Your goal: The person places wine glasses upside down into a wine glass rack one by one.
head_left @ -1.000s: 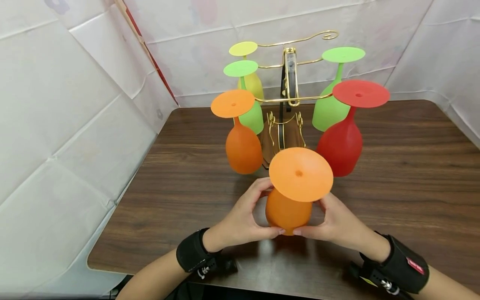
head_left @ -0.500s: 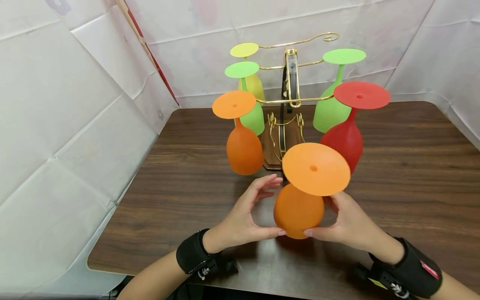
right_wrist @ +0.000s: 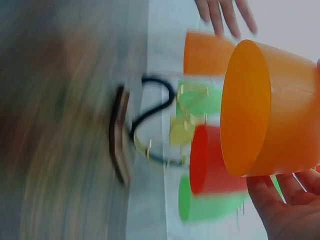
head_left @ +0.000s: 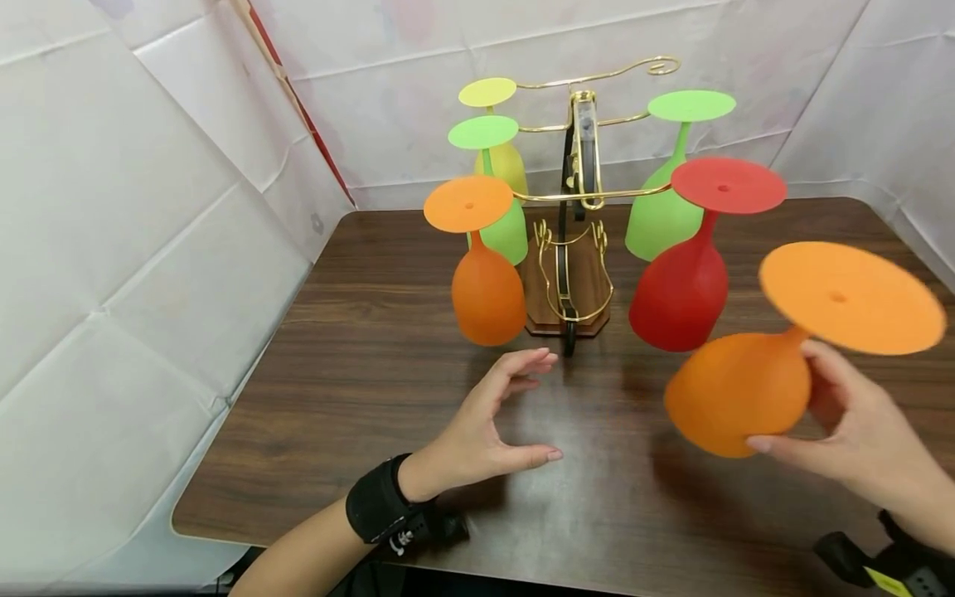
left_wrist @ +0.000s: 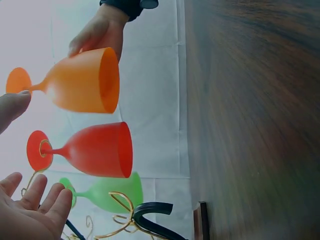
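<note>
My right hand [head_left: 858, 423] grips an orange goblet [head_left: 739, 394] by its bowl, at the right of the head view. The goblet is upside down and tilted, its round foot up and towards the right; the right wrist view shows its open mouth. My left hand [head_left: 500, 423] is held over the table near the middle, thumb and fingers apart with nothing between them. In front of it stands a gold wire rack [head_left: 589, 199]. A second orange goblet [head_left: 487, 290] hangs at the rack's front left, a red goblet [head_left: 682, 286] at its front right.
Farther back on the rack hang two green goblets, one left [head_left: 503, 228] and one right [head_left: 664, 215], and a yellow goblet [head_left: 507, 166]. The rack's wooden base [head_left: 589, 286] sits on a dark wood table [head_left: 358, 356]. White sheeting [head_left: 149, 232] encloses the back and sides.
My right hand has carried the orange goblet rightward, away from my left hand. The left hand no longer touches it and stays in about the same place.
</note>
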{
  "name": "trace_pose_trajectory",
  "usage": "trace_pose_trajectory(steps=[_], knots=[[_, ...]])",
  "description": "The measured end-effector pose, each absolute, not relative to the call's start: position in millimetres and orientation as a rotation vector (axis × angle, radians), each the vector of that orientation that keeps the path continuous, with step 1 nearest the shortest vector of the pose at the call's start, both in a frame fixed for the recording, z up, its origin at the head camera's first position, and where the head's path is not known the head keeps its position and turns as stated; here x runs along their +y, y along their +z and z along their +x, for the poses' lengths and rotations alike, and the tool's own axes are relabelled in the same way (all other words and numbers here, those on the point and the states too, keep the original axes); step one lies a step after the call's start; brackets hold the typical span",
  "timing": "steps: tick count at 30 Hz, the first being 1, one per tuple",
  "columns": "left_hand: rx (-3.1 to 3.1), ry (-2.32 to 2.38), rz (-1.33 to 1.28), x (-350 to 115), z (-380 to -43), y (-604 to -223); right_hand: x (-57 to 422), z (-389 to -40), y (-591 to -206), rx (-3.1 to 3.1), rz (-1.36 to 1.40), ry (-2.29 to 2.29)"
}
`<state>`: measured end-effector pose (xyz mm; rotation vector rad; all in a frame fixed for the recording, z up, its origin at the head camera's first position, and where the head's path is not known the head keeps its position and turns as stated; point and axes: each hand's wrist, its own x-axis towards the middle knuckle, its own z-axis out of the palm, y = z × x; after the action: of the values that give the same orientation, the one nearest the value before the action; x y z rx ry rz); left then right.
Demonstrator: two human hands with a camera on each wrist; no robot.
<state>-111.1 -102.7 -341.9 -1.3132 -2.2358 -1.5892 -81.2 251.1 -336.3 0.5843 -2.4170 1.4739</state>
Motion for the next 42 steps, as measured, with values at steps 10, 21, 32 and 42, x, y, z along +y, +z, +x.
trace_pose_trajectory(steps=[10, 21, 32, 42], knots=[[-2.311, -1.619, -1.261, -106, -110, -340, 306, -98, -345, -2.162, 0.46, 1.572], [-2.326, -1.629, -1.249, -108, -110, -340, 328, -138, -342, -2.483, 0.143, 1.373], [-2.347, -1.637, -1.25, -107, -108, -340, 317, -215, -325, -2.745, -0.026, 1.22], [-2.348, -1.634, -1.234, -109, -105, -340, 309, -252, -318, -2.747, 0.022, 1.36]])
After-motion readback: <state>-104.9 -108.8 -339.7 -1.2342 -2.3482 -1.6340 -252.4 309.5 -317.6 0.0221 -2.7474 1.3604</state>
